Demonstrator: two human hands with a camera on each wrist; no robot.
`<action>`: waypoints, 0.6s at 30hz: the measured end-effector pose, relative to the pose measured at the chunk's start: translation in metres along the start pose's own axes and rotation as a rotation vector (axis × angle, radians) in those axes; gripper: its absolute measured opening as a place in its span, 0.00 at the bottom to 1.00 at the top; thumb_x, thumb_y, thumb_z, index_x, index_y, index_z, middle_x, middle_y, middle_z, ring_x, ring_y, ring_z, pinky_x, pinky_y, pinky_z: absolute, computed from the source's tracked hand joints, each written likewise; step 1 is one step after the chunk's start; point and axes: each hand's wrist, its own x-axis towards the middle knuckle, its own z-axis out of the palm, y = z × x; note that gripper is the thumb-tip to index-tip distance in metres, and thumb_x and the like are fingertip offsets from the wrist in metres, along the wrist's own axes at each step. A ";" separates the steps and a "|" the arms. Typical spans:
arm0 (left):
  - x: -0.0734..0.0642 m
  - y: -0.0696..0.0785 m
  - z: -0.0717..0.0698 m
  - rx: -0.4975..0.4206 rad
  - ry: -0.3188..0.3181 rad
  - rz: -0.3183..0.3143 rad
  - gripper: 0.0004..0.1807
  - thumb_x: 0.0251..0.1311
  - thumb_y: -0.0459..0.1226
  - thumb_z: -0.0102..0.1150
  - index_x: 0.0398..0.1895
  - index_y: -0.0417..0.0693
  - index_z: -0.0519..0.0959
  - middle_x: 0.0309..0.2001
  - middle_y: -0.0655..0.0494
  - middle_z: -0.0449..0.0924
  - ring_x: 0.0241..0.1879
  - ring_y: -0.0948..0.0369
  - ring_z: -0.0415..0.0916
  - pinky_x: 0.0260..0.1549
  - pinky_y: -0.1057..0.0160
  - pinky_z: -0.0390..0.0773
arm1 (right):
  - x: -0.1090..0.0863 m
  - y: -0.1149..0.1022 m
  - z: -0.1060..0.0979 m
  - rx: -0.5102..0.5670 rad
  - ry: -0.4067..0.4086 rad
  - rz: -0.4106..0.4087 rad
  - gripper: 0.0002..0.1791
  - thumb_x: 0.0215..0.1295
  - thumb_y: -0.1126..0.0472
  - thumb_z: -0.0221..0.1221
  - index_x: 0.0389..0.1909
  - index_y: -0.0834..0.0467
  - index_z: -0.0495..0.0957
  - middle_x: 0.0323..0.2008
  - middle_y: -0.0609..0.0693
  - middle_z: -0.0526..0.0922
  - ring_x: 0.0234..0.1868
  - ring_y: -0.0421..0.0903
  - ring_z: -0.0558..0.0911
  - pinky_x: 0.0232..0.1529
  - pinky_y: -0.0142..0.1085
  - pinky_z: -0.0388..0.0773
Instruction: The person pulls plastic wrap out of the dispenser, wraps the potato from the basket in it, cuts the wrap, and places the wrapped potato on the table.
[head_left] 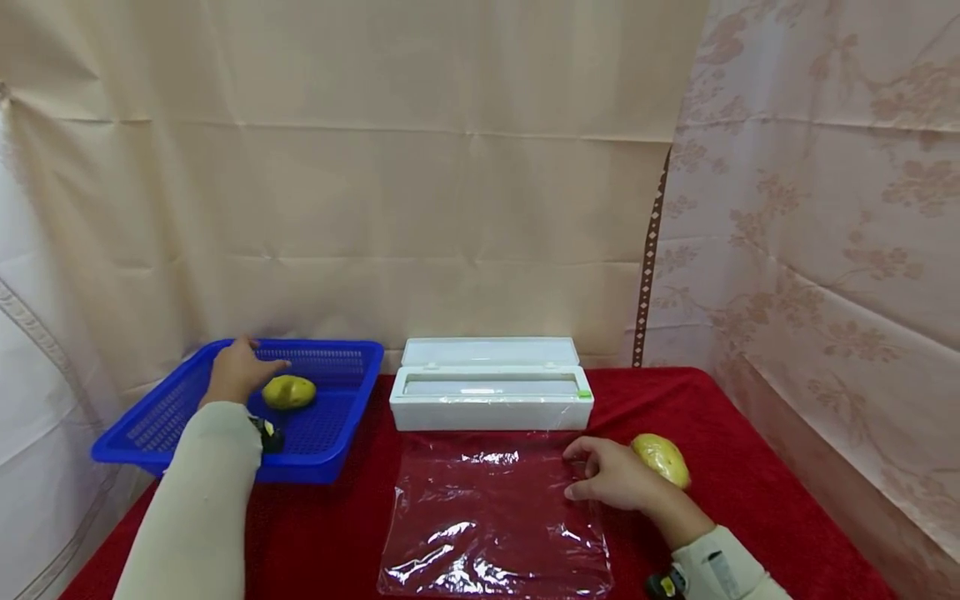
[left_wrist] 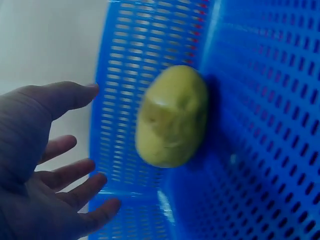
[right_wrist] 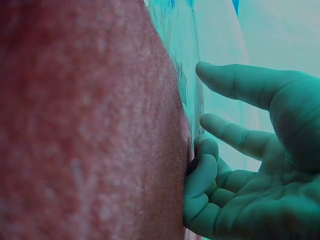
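Observation:
My left hand [head_left: 238, 371] is over the blue plastic basket [head_left: 356, 392], thumb and fingers spread, holding nothing. Close beside it a yellow potato [head_left: 289, 392] lies in the basket; the left wrist view shows the potato [left_wrist: 172, 117] apart from the fingertips. My right hand [head_left: 611, 473] rests low at the right edge of a sheet of clear cling film [head_left: 487, 500] spread on the red cloth. Its thumb and index finger stand apart, while the other fingers [right_wrist: 202, 182] bend loosely against the cloth. A second potato [head_left: 662, 460], shiny as if wrapped in film, sits behind that hand.
A white cling film dispenser [head_left: 491, 414] stands at the back middle, its lid [head_left: 491, 350] raised, with the film running from its front. Red cloth [head_left: 750, 500] covers the table. Beige curtain [head_left: 420, 208] hangs behind, and patterned curtain [head_left: 847, 233] at the right.

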 end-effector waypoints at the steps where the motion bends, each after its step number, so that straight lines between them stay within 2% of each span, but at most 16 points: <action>1: 0.000 -0.002 0.001 0.013 -0.008 -0.004 0.49 0.63 0.51 0.66 0.68 0.17 0.60 0.63 0.15 0.65 0.63 0.24 0.64 0.62 0.32 0.69 | 0.000 0.000 0.001 0.001 -0.002 -0.002 0.26 0.47 0.58 0.78 0.49 0.57 0.81 0.23 0.47 0.75 0.27 0.43 0.74 0.27 0.35 0.72; 7: -0.003 -0.004 0.002 0.041 -0.097 -0.043 0.55 0.62 0.53 0.66 0.72 0.16 0.53 0.68 0.13 0.56 0.68 0.23 0.56 0.67 0.31 0.63 | -0.001 -0.003 0.001 0.012 -0.006 -0.007 0.26 0.47 0.59 0.78 0.49 0.57 0.81 0.23 0.48 0.75 0.27 0.44 0.75 0.27 0.35 0.72; 12: -0.004 0.000 0.002 0.062 -0.235 -0.084 0.57 0.65 0.55 0.62 0.76 0.21 0.47 0.73 0.16 0.48 0.71 0.23 0.50 0.68 0.29 0.60 | -0.001 -0.002 0.000 0.003 -0.006 0.023 0.26 0.47 0.59 0.78 0.49 0.56 0.81 0.23 0.48 0.75 0.27 0.44 0.75 0.27 0.36 0.72; 14: -0.004 0.000 0.003 0.073 -0.282 -0.081 0.55 0.65 0.55 0.61 0.76 0.22 0.49 0.73 0.17 0.50 0.71 0.24 0.53 0.68 0.29 0.61 | -0.001 -0.001 -0.001 0.000 -0.008 0.031 0.26 0.47 0.59 0.78 0.49 0.56 0.82 0.24 0.48 0.75 0.27 0.45 0.75 0.27 0.36 0.73; 18: -0.002 -0.003 0.008 0.084 -0.340 -0.032 0.48 0.64 0.51 0.63 0.72 0.21 0.58 0.69 0.19 0.62 0.66 0.27 0.64 0.64 0.32 0.67 | 0.001 0.002 -0.002 0.005 -0.014 0.024 0.26 0.48 0.58 0.78 0.49 0.56 0.82 0.24 0.48 0.75 0.28 0.45 0.75 0.27 0.36 0.73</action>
